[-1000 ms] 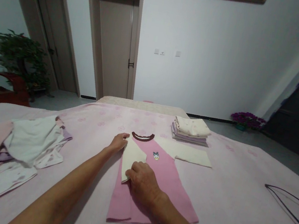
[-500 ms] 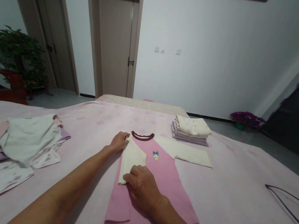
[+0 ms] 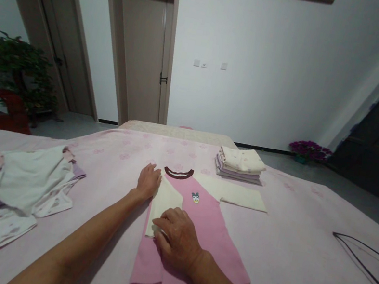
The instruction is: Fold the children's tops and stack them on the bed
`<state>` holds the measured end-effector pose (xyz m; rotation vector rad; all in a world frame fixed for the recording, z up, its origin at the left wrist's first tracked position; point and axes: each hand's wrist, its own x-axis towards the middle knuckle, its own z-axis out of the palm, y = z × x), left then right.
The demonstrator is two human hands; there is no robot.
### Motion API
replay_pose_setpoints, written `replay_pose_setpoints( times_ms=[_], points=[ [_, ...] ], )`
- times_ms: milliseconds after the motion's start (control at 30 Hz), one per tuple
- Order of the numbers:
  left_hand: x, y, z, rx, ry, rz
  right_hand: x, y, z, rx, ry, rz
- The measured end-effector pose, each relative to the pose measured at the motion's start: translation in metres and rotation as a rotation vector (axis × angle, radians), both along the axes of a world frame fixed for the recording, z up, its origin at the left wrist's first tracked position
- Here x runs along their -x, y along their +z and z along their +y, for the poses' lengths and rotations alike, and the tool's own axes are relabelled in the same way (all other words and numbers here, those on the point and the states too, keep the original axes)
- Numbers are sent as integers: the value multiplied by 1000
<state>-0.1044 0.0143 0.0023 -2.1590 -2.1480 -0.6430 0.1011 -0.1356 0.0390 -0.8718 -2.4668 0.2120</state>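
Observation:
A pink long-sleeved top with cream sleeves, a dark brown collar and a small cartoon duck patch lies spread out before me. Its left-hand sleeve is folded down over the body, while the other stretches out to the right. My left hand rests at the folded shoulder beside the collar, fingers loosely extended. Over the cuff end of the folded sleeve lies my right hand, its thumb and index finger apart. The palm hides part of the pink body.
Loose clothes lie in a heap on the left. A stack of folded clothes stands toward the back right. At the right edge is a black wire hanger. All rest on a pink patterned cover.
My right thumb and finger have come apart from their pinch on the sleeve cuff. My left hand's fingers have loosened and reach further forward at the shoulder. The view has shifted slightly.

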Motion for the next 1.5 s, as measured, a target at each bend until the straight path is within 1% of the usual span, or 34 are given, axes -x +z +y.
replay_pose_setpoints(
  times_ms=[67, 167, 267, 367, 467, 600, 700, 733, 767, 800, 867, 933, 1000, 1067, 1100, 1167, 1233, 1333, 1400, 1500],
  points=[
    [-7, -2, -3, 9, -54, 24, 0, 0, -3, 36, 18, -1],
    [-14, -9, -6, 63, -124, 52, -1, -6, -8, 131, 93, -117],
    [-15, -16, -9, 107, -121, 73, -2, -11, -13, 217, 135, -201],
    [-12, -20, -10, 136, -104, 82, -5, -9, -21, 263, 145, -219],
    [-11, -17, -10, 156, -90, 90, -11, -3, -32, 312, 158, -208],
    [-16, -9, -16, 156, -67, 108, -22, 7, -50, 355, 194, -175],
    [-25, -1, -31, 81, -49, 141, -36, 13, -53, 373, 282, -134],
    [-29, 1, -39, 47, -67, 153, -41, 13, -49, 379, 277, -91],
    [-34, 3, -49, 18, -105, 162, -49, 13, -43, 384, 234, -32],
    [-39, 4, -60, -3, -161, 166, -57, 11, -33, 387, 154, 40],
    [-48, 6, -84, -3, -310, 157, -81, 4, -6, 371, -84, 172],
    [-56, 5, -107, 36, -450, 144, -112, -4, 30, 311, -366, 248],
    [-60, 4, -125, 105, -519, 143, -147, -12, 67, 203, -599, 194],
    [-63, 4, -136, 172, -529, 159, -181, -15, 98, 119, -838, 92],
    [-63, 5, -138, 195, -525, 168, -196, -15, 110, 123, -952, 40],
    [-62, 6, -140, 218, -526, 178, -219, -12, 129, 216, -1166, -37],
    [-61, 7, -139, 220, -536, 163, -234, -7, 141, 307, -1275, -55],
    [-59, 7, -136, 189, -543, 40, -245, 1, 152, 419, -1331, -40],
    [-60, 9, -133, 139, -524, -149, -248, 7, 156, 482, -1338, -21],
    [-65, 19, -129, 98, -495, -553, -248, 16, 158, 526, -1302, 28]
  ],
)
